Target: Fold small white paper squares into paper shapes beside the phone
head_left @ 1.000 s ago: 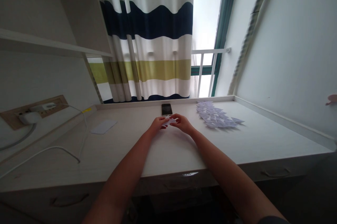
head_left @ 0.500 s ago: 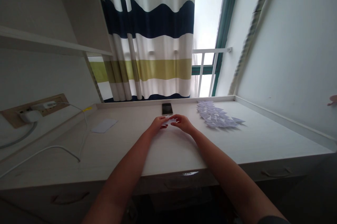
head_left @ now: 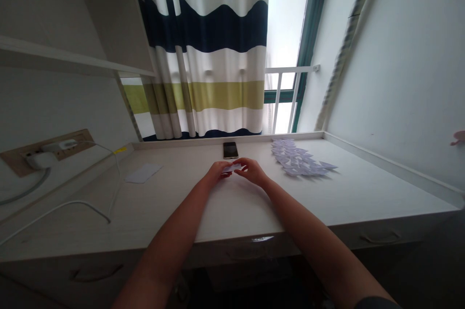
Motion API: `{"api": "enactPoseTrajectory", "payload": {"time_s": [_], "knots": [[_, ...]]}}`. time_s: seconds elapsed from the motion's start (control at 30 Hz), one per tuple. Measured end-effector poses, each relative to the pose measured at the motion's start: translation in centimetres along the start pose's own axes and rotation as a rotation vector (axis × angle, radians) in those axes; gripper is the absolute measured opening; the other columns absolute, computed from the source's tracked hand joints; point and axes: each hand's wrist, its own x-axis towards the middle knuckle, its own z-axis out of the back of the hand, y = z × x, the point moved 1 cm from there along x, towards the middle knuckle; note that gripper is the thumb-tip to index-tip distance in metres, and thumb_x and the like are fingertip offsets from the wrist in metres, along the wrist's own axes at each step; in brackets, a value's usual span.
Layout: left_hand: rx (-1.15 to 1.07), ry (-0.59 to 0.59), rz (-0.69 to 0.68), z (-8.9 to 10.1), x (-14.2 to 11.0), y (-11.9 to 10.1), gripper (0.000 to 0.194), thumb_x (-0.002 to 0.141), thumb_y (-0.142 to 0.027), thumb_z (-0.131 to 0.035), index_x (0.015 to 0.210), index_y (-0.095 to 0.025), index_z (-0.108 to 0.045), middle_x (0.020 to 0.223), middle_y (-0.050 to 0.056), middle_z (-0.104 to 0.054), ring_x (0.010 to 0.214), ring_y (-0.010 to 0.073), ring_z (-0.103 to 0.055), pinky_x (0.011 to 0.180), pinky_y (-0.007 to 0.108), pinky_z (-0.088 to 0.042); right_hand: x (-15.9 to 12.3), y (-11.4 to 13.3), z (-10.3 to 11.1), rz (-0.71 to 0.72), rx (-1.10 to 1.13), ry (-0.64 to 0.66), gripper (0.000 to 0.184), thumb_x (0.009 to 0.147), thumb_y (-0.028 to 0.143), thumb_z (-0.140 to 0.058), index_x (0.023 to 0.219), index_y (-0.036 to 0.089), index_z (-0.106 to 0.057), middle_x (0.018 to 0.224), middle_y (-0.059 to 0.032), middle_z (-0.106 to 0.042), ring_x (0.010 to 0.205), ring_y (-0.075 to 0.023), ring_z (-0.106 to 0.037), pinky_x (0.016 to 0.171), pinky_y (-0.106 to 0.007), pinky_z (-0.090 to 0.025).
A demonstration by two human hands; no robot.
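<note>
Item: drawer fronts below the table edge, dim, with a curved handle [head_left: 96, 274] at the left and another handle [head_left: 380, 238] at the right.
Item: a pale table [head_left: 236, 217], over which two bare forearms reached.
Item: one white cable [head_left: 82, 203], which lay in a bend across the table's left side.
Item: left hand [head_left: 216, 171], fingers closed on a small piece of white paper [head_left: 231, 168], held just above the table or against it; which, could not be told.
Item: right hand [head_left: 253, 171], fingers curved about the paper's right end with a narrow gap between thumb and forefinger; whether they gripped it could not be told.
Item: a flat white sheet [head_left: 143, 173], which lay well to the left of the hands.
Item: a group of folded white papers [head_left: 301, 162], pointed, set close together to the right of the hands.
Item: a dark-screened phone [head_left: 230, 150], which lay flat just beyond the hands.
Item: a striped curtain [head_left: 218, 28], which hung behind the table.
Item: a white railing [head_left: 279, 100], which stood before the window, beside the curtain.
</note>
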Motion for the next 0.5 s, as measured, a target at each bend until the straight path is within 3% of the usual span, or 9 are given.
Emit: {"api": "enactPoseTrajectory", "payload": {"time_s": [0.27,0.5], "knots": [[0.078,0.058,-0.066,0.10,0.11,0.07,0.032,0.055,-0.037,-0.069,0.075,-0.012,-0.063,0.074,0.005,-0.062,0.064,0.0123,-0.056,0.063,0.026,-0.043,0.01,0.03,0.11,-0.026,0.028,-0.016,0.024,0.065,0.022,-0.060,0.088,0.017,-0.063,0.087,-0.0057,-0.066,0.074,-0.0147,-0.059,0.064,-0.028,-0.050],[0.245,0.008,-0.223,0.04,0.30,0.18,0.036,0.056,-0.044,-0.067,0.071,-0.012,-0.062,0.066,0.003,-0.060,0.061,0.0124,-0.055,0.058,0.024,-0.044,0.10,-0.75,0.24,-0.103,0.105,0.002,0.026,0.062,0.025,-0.065,0.087,0.018,-0.063,0.085,-0.0048,-0.065,0.076,-0.0155,-0.058,0.068,-0.030,-0.048]]}}
